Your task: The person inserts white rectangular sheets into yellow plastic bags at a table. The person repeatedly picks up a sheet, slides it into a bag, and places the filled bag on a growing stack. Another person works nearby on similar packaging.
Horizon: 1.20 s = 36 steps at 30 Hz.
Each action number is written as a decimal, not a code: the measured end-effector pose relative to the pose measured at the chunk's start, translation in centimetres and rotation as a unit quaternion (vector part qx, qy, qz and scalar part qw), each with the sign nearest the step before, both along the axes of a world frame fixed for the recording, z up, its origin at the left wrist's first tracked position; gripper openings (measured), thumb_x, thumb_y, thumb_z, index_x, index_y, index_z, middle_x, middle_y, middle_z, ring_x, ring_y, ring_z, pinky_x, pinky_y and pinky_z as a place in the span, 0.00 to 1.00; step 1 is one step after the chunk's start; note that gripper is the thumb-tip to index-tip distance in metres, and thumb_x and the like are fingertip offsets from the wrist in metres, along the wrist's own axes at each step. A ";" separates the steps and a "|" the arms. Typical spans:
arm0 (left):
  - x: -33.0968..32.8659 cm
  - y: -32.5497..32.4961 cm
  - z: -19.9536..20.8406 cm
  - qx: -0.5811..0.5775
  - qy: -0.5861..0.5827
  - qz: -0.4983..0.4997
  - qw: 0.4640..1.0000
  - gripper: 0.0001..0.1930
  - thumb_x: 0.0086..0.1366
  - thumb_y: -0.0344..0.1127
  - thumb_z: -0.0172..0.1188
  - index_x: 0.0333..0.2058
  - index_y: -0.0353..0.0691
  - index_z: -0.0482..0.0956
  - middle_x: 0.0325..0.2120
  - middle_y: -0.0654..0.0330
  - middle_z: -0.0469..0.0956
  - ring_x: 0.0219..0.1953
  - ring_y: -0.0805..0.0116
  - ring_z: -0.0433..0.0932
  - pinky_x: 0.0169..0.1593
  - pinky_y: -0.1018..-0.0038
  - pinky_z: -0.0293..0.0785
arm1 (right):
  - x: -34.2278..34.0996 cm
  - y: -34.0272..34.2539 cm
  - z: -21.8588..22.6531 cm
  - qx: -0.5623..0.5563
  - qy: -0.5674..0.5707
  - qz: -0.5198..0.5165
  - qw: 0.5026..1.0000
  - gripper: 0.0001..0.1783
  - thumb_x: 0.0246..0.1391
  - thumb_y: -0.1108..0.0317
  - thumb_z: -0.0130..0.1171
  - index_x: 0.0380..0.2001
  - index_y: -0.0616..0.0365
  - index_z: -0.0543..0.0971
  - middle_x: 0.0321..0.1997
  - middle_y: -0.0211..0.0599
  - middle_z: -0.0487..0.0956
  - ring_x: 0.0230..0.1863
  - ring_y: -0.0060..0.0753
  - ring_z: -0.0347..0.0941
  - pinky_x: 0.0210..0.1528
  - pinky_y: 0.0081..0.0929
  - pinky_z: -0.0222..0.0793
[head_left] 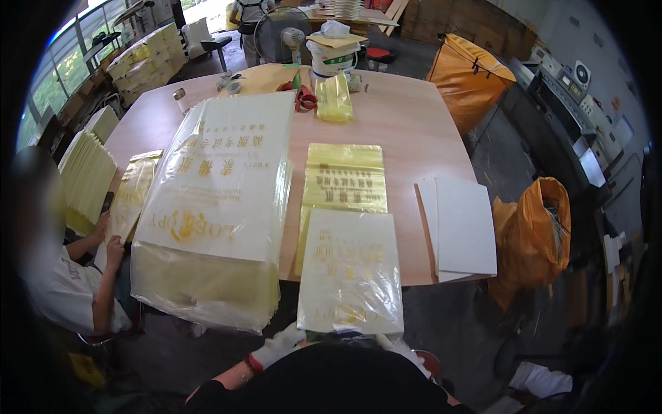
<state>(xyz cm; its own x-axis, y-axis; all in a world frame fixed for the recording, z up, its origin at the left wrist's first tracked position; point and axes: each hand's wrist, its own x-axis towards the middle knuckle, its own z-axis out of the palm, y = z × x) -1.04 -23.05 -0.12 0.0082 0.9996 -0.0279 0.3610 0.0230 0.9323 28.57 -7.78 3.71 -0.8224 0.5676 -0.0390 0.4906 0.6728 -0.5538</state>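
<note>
A clear plastic bag with gold print (349, 272) lies around a white stack of paper and hangs over the table's near edge. My left hand (279, 346), in a white glove with a red band at the wrist, is closed at the bag's near left corner. At the near right corner is my right hand (408, 352), also white-gloved and closed on the bag's edge; my dark clothing hides part of it. Beneath the bag's far end lie flat gold-printed bags (345, 172). White boards or paper sheets (465, 228) rest to the right.
A tall pile of large printed plastic bags (214, 172) covers the table's left side. Another person (76, 276) sits there, holding a gold bag (134, 190). Farther back are red-handled scissors or a tape tool (305, 100), yellow film (334, 98) and a white bucket (332, 58). Orange sacks (534, 234) stand right.
</note>
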 end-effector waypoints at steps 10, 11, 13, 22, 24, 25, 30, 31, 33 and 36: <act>0.8 4.6 4.1 0.113 -0.004 0.158 0.981 0.02 0.50 0.21 0.48 0.22 0.34 0.69 0.20 0.55 0.70 0.26 0.66 0.71 0.30 0.71 0.70 | 4.4 2.0 -3.4 -0.054 0.162 -0.072 0.983 0.29 0.50 0.56 0.54 0.55 0.52 0.63 0.39 0.43 0.75 0.35 0.40 0.73 0.40 0.34 0.69; 1.4 6.0 5.0 0.122 0.015 0.153 0.981 0.02 0.49 0.22 0.49 0.23 0.34 0.69 0.21 0.54 0.70 0.26 0.65 0.72 0.30 0.71 0.69 | 3.3 3.0 -4.0 -0.109 0.163 -0.126 0.972 0.26 0.50 0.59 0.55 0.52 0.53 0.65 0.38 0.40 0.75 0.34 0.37 0.73 0.37 0.33 0.69; 2.4 9.0 8.5 0.168 0.049 0.067 0.982 0.03 0.48 0.23 0.52 0.25 0.34 0.69 0.23 0.54 0.70 0.26 0.63 0.72 0.27 0.71 0.68 | 0.1 3.7 -4.2 -0.381 0.226 -0.243 0.863 0.23 0.50 0.62 0.54 0.50 0.57 0.67 0.38 0.37 0.74 0.35 0.33 0.72 0.37 0.30 0.69; -4.0 -0.1 24.5 0.178 0.198 0.149 0.952 0.11 0.56 0.36 0.51 0.37 0.42 0.73 0.33 0.57 0.74 0.25 0.64 0.74 0.30 0.73 0.71 | -13.9 4.4 11.3 -0.611 0.383 -0.143 0.677 0.19 0.54 0.63 0.50 0.47 0.61 0.67 0.40 0.33 0.71 0.40 0.24 0.69 0.36 0.20 0.70; -4.7 0.4 25.1 0.455 -0.048 0.355 0.815 0.09 0.60 0.37 0.44 0.35 0.40 0.69 0.35 0.55 0.70 0.41 0.65 0.68 0.41 0.71 0.68 | -18.3 4.2 16.1 -0.579 0.434 -0.102 0.682 0.16 0.54 0.62 0.50 0.43 0.59 0.69 0.33 0.29 0.71 0.33 0.21 0.69 0.30 0.19 0.70; -6.2 0.9 27.5 0.510 -0.041 0.357 0.782 0.05 0.59 0.31 0.43 0.31 0.38 0.66 0.29 0.57 0.67 0.37 0.66 0.67 0.40 0.71 0.66 | -19.4 3.8 18.0 -0.557 0.428 -0.044 0.710 0.16 0.55 0.61 0.50 0.43 0.59 0.69 0.29 0.28 0.71 0.30 0.20 0.69 0.28 0.19 0.70; -17.7 -1.9 23.0 0.431 -0.215 0.434 0.761 0.04 0.60 0.28 0.43 0.31 0.39 0.67 0.29 0.65 0.66 0.31 0.71 0.66 0.36 0.76 0.66 | -23.5 -1.3 20.0 -0.644 0.172 0.129 0.734 0.18 0.56 0.58 0.48 0.44 0.60 0.70 0.21 0.27 0.69 0.20 0.17 0.68 0.24 0.16 0.68; -20.2 -2.5 21.0 0.386 -0.342 0.409 0.753 0.04 0.60 0.28 0.43 0.31 0.40 0.68 0.30 0.66 0.66 0.31 0.73 0.67 0.36 0.77 0.66 | -24.7 -1.6 17.4 -0.645 0.196 0.161 0.721 0.20 0.57 0.58 0.47 0.47 0.61 0.68 0.23 0.28 0.71 0.23 0.19 0.70 0.28 0.15 0.68; -21.8 -5.6 16.7 0.356 -0.448 0.437 0.694 0.07 0.63 0.36 0.42 0.36 0.44 0.67 0.33 0.66 0.67 0.33 0.74 0.67 0.38 0.77 0.67 | -24.1 -1.6 14.8 -0.541 0.264 0.178 0.779 0.22 0.57 0.58 0.47 0.50 0.61 0.65 0.26 0.30 0.73 0.26 0.20 0.72 0.31 0.17 0.68; -13.0 -4.2 11.7 0.317 -0.182 0.574 0.733 0.17 0.63 0.45 0.40 0.46 0.41 0.66 0.44 0.56 0.67 0.43 0.59 0.67 0.47 0.64 0.65 | -20.3 0.0 9.6 -0.505 0.265 0.164 0.805 0.23 0.57 0.61 0.48 0.54 0.58 0.62 0.34 0.35 0.75 0.34 0.21 0.72 0.37 0.20 0.69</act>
